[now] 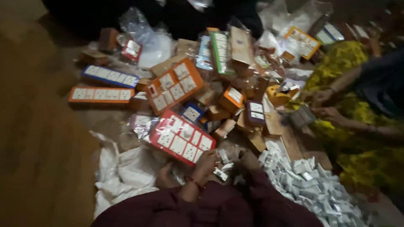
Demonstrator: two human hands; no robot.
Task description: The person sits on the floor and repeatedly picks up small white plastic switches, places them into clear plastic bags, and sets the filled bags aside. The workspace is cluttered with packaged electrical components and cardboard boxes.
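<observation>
— What have you got in your hands down there?

— My left hand (pixel 205 162) is curled, fingers together, at the lower edge of a flat red box with a grid of white sockets on its face (pixel 182 138); it touches the box rim. My right hand (pixel 249 159) is just beside it, fingers bent, but it is too dark and blurred for me to tell whether it grips anything. Between the two lie a few small white plastic pieces (pixel 221 166).

— Where is there room to move?

— Not much ahead. A heap of small white plastic parts (pixel 309 185) crowds my right, running to the lower right edge of the view. Crumpled white plastic bags (pixel 122 174) sit at my left. Past the red box the pile thickens: a flat orange box of white sockets (pixel 174 86), tilted, a long orange strip box (pixel 101 94) and a long blue strip box (pixel 110 75) beyond it. The open room is the bare brown floor (pixel 38 147) on the far left.

— Anyone else near?

— Another person's hands (pixel 324 105) work at the right side of the pile, well apart from mine, near a small grey block (pixel 301 117).
</observation>
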